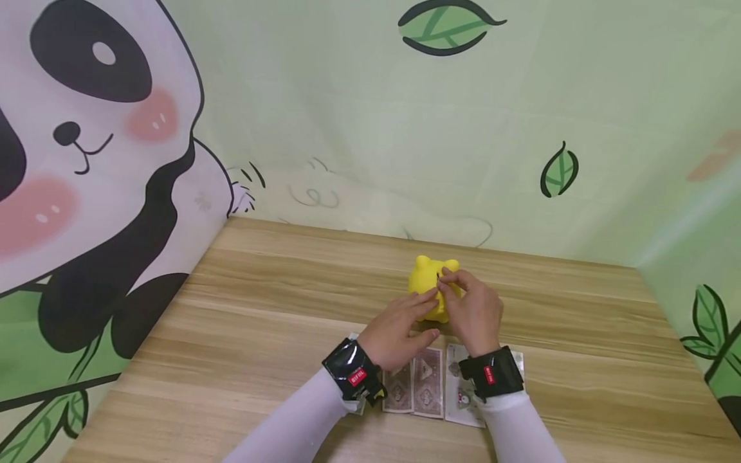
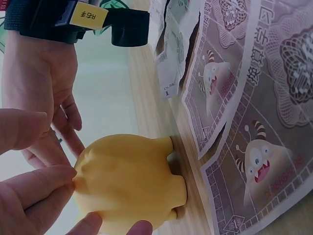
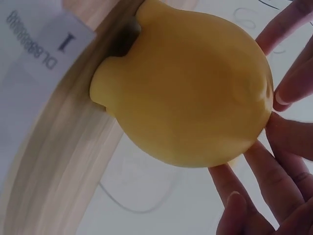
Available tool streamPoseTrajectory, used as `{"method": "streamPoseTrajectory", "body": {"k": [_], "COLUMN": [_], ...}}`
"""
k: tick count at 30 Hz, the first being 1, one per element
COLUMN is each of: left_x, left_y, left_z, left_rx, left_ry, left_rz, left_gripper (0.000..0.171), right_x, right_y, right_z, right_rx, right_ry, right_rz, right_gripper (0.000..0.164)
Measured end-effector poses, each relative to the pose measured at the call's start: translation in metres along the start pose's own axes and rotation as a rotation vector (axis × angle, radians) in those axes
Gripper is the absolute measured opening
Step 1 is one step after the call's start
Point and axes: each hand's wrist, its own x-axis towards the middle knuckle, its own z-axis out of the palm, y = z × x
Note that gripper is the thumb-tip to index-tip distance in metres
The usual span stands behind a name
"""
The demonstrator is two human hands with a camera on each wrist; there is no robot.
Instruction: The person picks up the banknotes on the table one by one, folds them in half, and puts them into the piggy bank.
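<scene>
A yellow piggy bank (image 1: 422, 280) with small rounded ears stands on the wooden table between both hands. It has a dark slot on top. My left hand (image 1: 399, 328) rests its fairly straight fingers against the bank's near left side; its fingers (image 2: 39, 193) reach the bank's top in the left wrist view. At the slot, the right hand (image 1: 473, 315) has its thumb and forefinger brought together. Whether anything is between those fingertips is hidden. The right wrist view shows the bank's rounded yellow body (image 3: 195, 93) up close, fingertips touching its top.
Below the hands lie brown paper play-money notes (image 1: 427, 389) printed with a cartoon monster, and a pale note (image 1: 463, 395) under the right wrist. Another pale note sits partly hidden beneath the left wrist. A panda-print wall covering (image 1: 359, 116) rises behind the table (image 1: 260, 276).
</scene>
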Motion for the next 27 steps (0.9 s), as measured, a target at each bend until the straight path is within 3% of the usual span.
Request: {"method": "streamPoseTrajectory", "body": {"k": [27], "left_x": [0.001], "left_y": [-0.001], "left_z": [0.000], "left_rx": [0.007], "left_ry": [0.000], "left_rz": [0.009], "left_gripper": [0.056], "right_x": [0.002], "right_y": [0.000], "right_z": [-0.013], "right_rx": [0.037], "right_ry": [-0.159], "right_rz": [0.021], "right_gripper": [0.019]}}
